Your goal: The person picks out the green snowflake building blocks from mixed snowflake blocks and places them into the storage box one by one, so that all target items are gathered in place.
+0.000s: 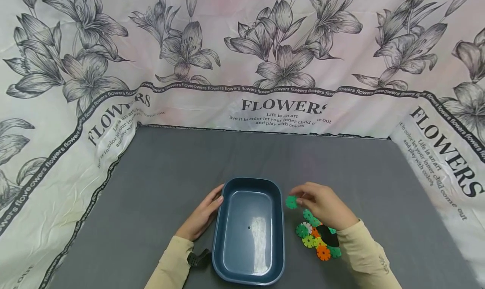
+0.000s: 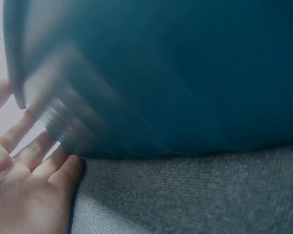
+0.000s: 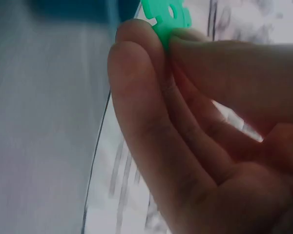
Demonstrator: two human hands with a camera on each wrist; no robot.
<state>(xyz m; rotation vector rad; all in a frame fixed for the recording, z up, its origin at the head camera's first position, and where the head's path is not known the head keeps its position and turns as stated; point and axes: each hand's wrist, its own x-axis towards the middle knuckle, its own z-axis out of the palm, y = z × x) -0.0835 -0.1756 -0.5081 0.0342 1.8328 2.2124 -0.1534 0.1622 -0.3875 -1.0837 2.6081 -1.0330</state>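
Note:
In the head view, my right hand (image 1: 322, 202) pinches a green notched disc (image 1: 291, 202) between thumb and fingertips, just off the right side of a dark blue tray (image 1: 248, 261). The same green disc (image 3: 167, 14) shows at the top of the right wrist view. Below the right hand lies a pile of notched plastic discs (image 1: 308, 241) in green, yellow, orange and white, partly hidden by the hand and a black wrist device. My left hand (image 1: 202, 215) rests on the tray's left side. In the left wrist view its fairly straight fingers (image 2: 41, 148) touch the outer wall.
A grey cloth (image 1: 170, 163) covers the table under the tray and discs. White fabric printed with flowers and lettering (image 1: 280, 108) rises behind and along both sides. A black wrist device (image 1: 198, 259) sits beside the tray's lower left.

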